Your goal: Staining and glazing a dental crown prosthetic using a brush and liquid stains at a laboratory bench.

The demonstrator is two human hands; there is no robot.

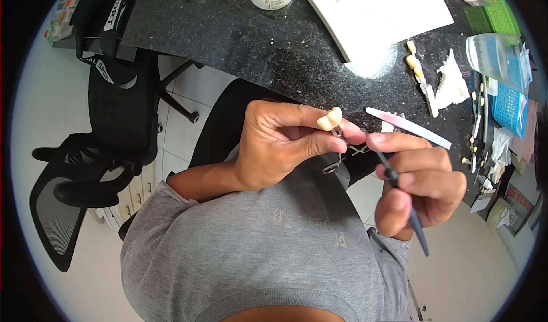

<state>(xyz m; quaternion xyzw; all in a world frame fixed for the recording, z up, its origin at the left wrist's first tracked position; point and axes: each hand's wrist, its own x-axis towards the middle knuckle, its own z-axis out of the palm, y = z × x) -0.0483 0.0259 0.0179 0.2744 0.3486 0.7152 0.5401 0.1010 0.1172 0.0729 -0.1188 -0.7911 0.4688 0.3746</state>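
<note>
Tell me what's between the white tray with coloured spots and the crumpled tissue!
In the head view, a pale stick with tooth-shaped pieces at its far end lies on the dark table between the white tray and the crumpled tissue.

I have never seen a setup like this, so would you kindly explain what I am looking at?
Certainly. There is no robot here, just a person's two bare hands. The single picture looks down from the left of two head-worn fisheye cameras, so edges bend.

The left hand holds a metal clamp, with a cream tooth-shaped piece at its end. The right hand holds a slim dark tool; its tip is hard to make out.

On the dark speckled table lie a white palette with coloured wells, a long flat pink-and-white strip and a crumpled white tissue.
</note>
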